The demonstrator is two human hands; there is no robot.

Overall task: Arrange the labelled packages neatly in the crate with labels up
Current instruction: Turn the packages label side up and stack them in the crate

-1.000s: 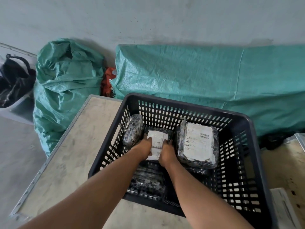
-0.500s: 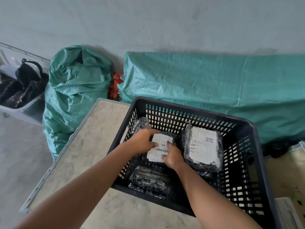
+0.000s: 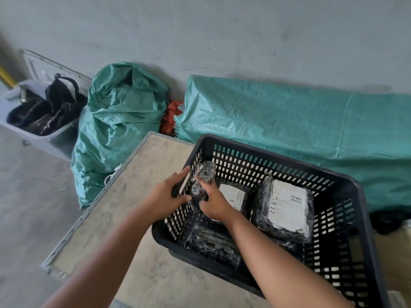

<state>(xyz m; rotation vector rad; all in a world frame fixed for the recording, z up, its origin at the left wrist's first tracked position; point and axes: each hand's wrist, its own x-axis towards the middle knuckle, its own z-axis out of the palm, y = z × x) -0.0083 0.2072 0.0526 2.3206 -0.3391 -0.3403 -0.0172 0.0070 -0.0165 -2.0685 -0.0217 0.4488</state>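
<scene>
A dark wrapped package is being clamped between both hands, left and right, against the crate's left wall; labelled packages are lying alongside.

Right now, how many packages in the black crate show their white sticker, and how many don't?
Packages with white label showing: 2, the middle package and the right package.
Packages with no label showing: 2, the upright package held by both hands and the near package.
Total: 4 clearly visible in the crate.
</scene>
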